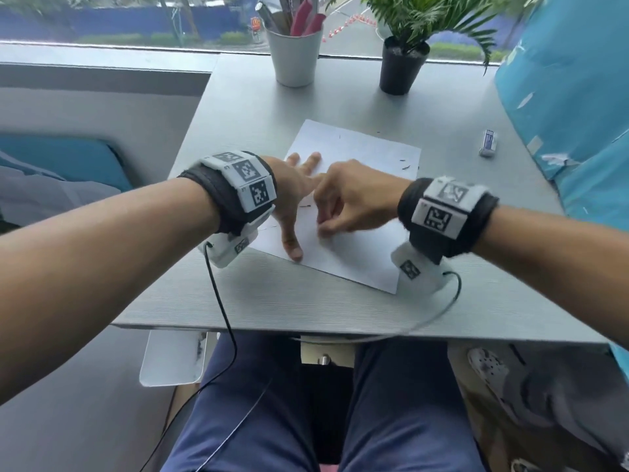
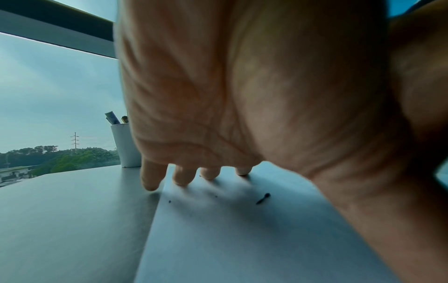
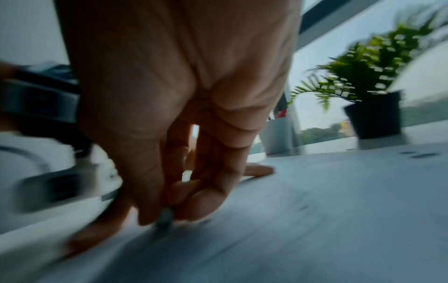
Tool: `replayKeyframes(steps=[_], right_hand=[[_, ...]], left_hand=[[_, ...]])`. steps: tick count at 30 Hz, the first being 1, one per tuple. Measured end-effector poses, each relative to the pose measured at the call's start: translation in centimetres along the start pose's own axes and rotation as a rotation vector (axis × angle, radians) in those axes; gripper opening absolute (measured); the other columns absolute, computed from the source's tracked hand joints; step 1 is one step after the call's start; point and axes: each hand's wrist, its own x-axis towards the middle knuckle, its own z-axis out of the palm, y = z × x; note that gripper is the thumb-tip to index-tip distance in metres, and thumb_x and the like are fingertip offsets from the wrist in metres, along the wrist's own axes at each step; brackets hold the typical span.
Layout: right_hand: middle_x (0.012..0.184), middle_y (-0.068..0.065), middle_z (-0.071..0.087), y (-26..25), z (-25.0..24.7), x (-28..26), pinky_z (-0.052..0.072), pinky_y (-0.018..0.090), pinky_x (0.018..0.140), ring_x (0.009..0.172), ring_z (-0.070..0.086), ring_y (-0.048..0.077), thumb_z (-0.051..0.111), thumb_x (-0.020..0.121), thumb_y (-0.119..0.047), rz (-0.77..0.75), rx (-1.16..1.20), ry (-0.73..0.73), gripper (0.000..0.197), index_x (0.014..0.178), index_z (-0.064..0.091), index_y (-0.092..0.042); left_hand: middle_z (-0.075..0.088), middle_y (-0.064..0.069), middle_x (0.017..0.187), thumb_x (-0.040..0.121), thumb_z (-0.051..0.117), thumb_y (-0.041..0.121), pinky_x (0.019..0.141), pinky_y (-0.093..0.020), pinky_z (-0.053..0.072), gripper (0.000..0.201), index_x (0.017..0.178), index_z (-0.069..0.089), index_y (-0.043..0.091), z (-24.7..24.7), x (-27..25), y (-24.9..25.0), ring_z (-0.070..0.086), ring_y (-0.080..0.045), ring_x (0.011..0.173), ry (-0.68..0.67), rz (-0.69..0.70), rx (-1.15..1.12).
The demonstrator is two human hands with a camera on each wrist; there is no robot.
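At the bottom of the head view, navy trousers sit under the near edge of the grey table [image 1: 272, 301], whose top has a fine brushed grain. At the frame's centre the left hand [image 1: 289, 192] lies flat on a thin white sheet of paper [image 1: 357, 155], its fingers [image 2: 150, 178] straight and spread, tips pressing down along the sheet's left edge. Beside it the right hand [image 1: 350, 199] curls over the sheet's middle, thumb and fingertips pinching a small grey piece [image 3: 164, 216], too blurred to name, against the paper. The sheet looks nearly blank, with dark crumbs [image 2: 263, 198] scattered on it, so the rubbing seems well along, with the crumbs left to clear. Right of the sheet lies a blocky sleeved eraser [image 1: 487, 143]. At the top stand a smooth white cup [image 1: 294, 59] of pens and a black potted fern [image 1: 401, 69].
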Motion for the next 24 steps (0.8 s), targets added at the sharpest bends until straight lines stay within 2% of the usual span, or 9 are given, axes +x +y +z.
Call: replayKeyframes(steps=[4, 6, 11, 13, 15, 17, 19, 22, 24], right_hand=[[0.059, -0.004, 0.068, 4.4, -3.9, 2.0, 0.044, 0.023, 0.054, 0.054, 0.061, 0.010, 0.079, 0.072, -0.022, 0.222, 0.017, 0.213, 0.010, 0.065, 0.071, -0.019], [0.059, -0.005, 0.066, 4.2, -3.8, 2.0, 0.045, 0.023, 0.056, 0.057, 0.062, 0.011, 0.079, 0.071, -0.021, 0.210, -0.003, 0.249, 0.013, 0.063, 0.069, -0.020], [0.065, -0.008, 0.068, -0.6, 0.9, -0.6, 0.053, 0.022, 0.059, 0.065, 0.066, 0.008, 0.079, 0.071, -0.020, -0.029, -0.006, 0.020, 0.009, 0.066, 0.072, -0.019], [0.065, -0.007, 0.069, 0.9, -0.5, 0.2, 0.055, 0.027, 0.059, 0.063, 0.066, 0.010, 0.079, 0.072, -0.022, 0.014, -0.009, 0.075, 0.008, 0.068, 0.074, -0.018], [0.062, -0.004, 0.069, 3.4, -2.9, 1.4, 0.058, 0.034, 0.060, 0.060, 0.065, 0.012, 0.079, 0.070, -0.024, 0.153, -0.022, 0.194, 0.009, 0.066, 0.073, -0.018], [0.060, -0.007, 0.067, 4.3, -3.7, 1.7, 0.060, 0.035, 0.062, 0.058, 0.065, 0.011, 0.079, 0.070, -0.024, 0.197, -0.023, 0.258, 0.013, 0.062, 0.070, -0.021], [0.061, -0.009, 0.065, 2.4, -2.3, 1.1, 0.056, 0.029, 0.059, 0.060, 0.063, 0.008, 0.078, 0.070, -0.021, 0.139, -0.037, 0.215, 0.013, 0.061, 0.069, -0.022], [0.067, -0.008, 0.069, -0.4, 0.1, -0.9, 0.056, 0.023, 0.061, 0.067, 0.067, 0.008, 0.080, 0.074, -0.020, 0.025, 0.016, 0.064, 0.011, 0.066, 0.072, -0.021], [0.067, -0.007, 0.070, -0.1, -0.1, -1.4, 0.057, 0.025, 0.063, 0.068, 0.067, 0.008, 0.079, 0.074, -0.020, 0.024, 0.028, 0.102, 0.011, 0.066, 0.072, -0.020]], left_hand=[[-0.035, 0.005, 0.159, 0.036, 0.090, 0.067, 0.118, -0.066, 0.015, 0.165, 0.148, -0.029, 0.046, 0.0, -0.2, 0.1, -0.021, -0.027, 0.151, 0.014, -0.009, -0.022], [-0.036, 0.005, 0.159, 0.036, 0.091, 0.067, 0.117, -0.067, 0.014, 0.165, 0.147, -0.029, 0.047, -0.2, -0.2, 0.1, -0.021, -0.027, 0.151, 0.012, -0.016, -0.025], [-0.039, 0.001, 0.157, 0.036, 0.088, 0.071, 0.118, -0.068, 0.010, 0.163, 0.152, -0.023, 0.041, -0.1, 0.3, 0.1, -0.024, -0.031, 0.149, -0.009, -0.010, 0.015], [-0.037, 0.002, 0.158, 0.038, 0.089, 0.070, 0.118, -0.067, 0.012, 0.163, 0.151, -0.025, 0.040, -0.1, 0.1, 0.1, -0.022, -0.029, 0.150, -0.008, -0.012, 0.013], [-0.036, 0.004, 0.159, 0.038, 0.090, 0.068, 0.117, -0.067, 0.013, 0.164, 0.148, -0.029, 0.043, -0.1, 0.0, 0.2, -0.021, -0.028, 0.151, 0.007, -0.018, 0.006], [-0.035, 0.004, 0.160, 0.037, 0.090, 0.068, 0.117, -0.068, 0.014, 0.165, 0.147, -0.030, 0.046, -0.2, -0.1, 0.3, -0.020, -0.028, 0.151, 0.014, -0.018, 0.007], [-0.036, 0.004, 0.159, 0.038, 0.089, 0.069, 0.118, -0.067, 0.014, 0.164, 0.148, -0.029, 0.043, -0.3, -0.1, 0.2, -0.020, -0.028, 0.151, 0.010, -0.023, 0.014], [-0.036, 0.002, 0.159, 0.040, 0.089, 0.069, 0.119, -0.066, 0.012, 0.164, 0.149, -0.030, 0.038, -0.2, 0.0, 0.2, -0.022, -0.029, 0.150, 0.009, -0.021, 0.025], [-0.037, 0.003, 0.158, 0.040, 0.090, 0.068, 0.118, -0.067, 0.012, 0.164, 0.148, -0.031, 0.041, -0.2, -0.1, 0.2, -0.023, -0.028, 0.150, 0.011, -0.016, 0.014]])
